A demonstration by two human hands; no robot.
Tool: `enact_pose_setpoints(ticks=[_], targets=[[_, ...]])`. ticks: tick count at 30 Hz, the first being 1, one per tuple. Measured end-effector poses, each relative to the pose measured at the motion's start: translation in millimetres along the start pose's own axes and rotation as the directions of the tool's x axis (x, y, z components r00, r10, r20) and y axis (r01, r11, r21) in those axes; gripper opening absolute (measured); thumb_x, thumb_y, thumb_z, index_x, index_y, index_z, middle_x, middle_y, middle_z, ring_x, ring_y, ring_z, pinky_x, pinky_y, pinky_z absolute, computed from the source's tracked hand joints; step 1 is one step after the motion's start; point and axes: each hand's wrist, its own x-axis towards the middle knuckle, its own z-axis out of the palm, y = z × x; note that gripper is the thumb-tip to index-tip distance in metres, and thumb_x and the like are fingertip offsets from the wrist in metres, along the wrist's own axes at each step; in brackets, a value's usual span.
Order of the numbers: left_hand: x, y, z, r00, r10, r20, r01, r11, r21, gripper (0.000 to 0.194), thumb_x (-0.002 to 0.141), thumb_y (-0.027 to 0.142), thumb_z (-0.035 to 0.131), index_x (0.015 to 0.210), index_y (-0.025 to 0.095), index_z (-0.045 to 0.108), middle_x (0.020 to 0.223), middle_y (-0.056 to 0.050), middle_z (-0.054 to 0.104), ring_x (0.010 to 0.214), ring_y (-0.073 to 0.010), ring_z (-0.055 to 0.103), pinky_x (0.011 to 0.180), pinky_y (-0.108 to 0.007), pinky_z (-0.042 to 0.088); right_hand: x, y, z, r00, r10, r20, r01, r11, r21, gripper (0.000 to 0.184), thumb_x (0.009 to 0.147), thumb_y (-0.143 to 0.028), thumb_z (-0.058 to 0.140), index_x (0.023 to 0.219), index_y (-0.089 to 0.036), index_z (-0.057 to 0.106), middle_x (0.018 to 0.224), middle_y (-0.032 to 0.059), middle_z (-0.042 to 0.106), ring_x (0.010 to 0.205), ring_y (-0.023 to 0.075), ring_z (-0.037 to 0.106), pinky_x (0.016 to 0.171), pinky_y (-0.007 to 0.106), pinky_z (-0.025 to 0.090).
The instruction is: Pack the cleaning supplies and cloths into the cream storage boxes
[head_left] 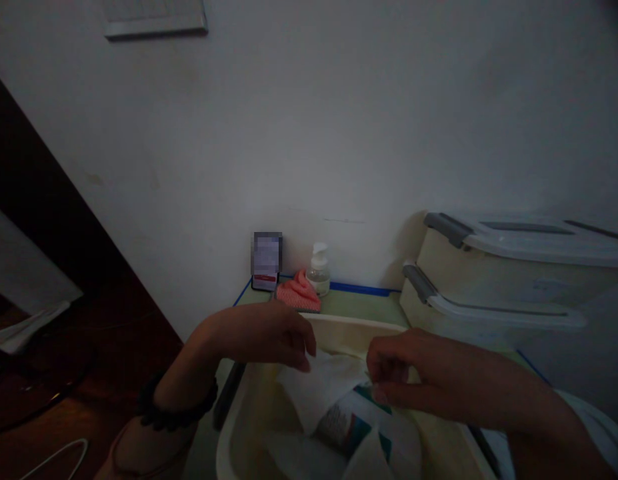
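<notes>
My left hand [269, 337] reaches over an open pale plastic bin [239, 427] and pinches the top edge of a white cloth [323, 387] inside it. A dark bead bracelet is on that wrist. My right hand [403, 373] is closed on the same white cloth at its right edge, fingers curled. Under the cloth lies a white packet with teal print [349, 427]. The lower part of the bin is out of frame.
Two stacked lidded storage boxes [493, 280] with grey latches stand at the right. At the back of the blue-taped table are a pump bottle [319, 268], a red patterned cloth [299, 293] and a small card stand [267, 263]. Dark wooden furniture fills the left.
</notes>
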Motion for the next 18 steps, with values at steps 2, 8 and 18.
enact_pose_setpoints(ticks=[2, 8, 18], targets=[[0.4, -3.4, -1.2, 0.998, 0.044, -0.048, -0.043, 0.999, 0.007, 0.017, 0.081, 0.022, 0.062, 0.096, 0.015, 0.068, 0.081, -0.004, 0.073, 0.075, -0.0154, 0.067, 0.065, -0.021, 0.047, 1.9, 0.3, -0.2, 0.999, -0.007, -0.034, 0.006, 1.0, -0.004, 0.015, 0.083, -0.032, 0.054, 0.088, -0.021, 0.062, 0.083, 0.0006, 0.064, 0.076, 0.0149, 0.059, 0.065, 0.025, 0.042], [2.5, -23.3, -6.4, 0.926, 0.14, -0.351, -0.114, 0.989, 0.093, 0.02, 0.081, 0.029, 0.061, 0.097, 0.018, 0.065, 0.091, -0.003, 0.067, 0.077, -0.0138, 0.06, 0.066, -0.022, 0.044, 11.0, 5.2, -2.7, 0.945, -0.098, -0.311, 0.074, 0.994, -0.085, 0.019, 0.087, -0.037, 0.051, 0.095, -0.023, 0.061, 0.098, 0.0008, 0.063, 0.093, 0.0163, 0.057, 0.083, 0.029, 0.042], [-1.6, -33.0, -12.8, 0.997, -0.008, -0.078, 0.012, 0.998, 0.058, 0.021, 0.08, 0.025, 0.057, 0.093, 0.016, 0.071, 0.083, -0.004, 0.072, 0.074, -0.0179, 0.063, 0.064, -0.023, 0.043, 20.1, 23.0, 0.4, 0.987, 0.02, -0.16, -0.046, 0.986, -0.163, 0.033, 0.091, -0.035, 0.042, 0.11, -0.017, 0.061, 0.108, 0.0088, 0.065, 0.103, 0.0243, 0.056, 0.088, 0.037, 0.041]])
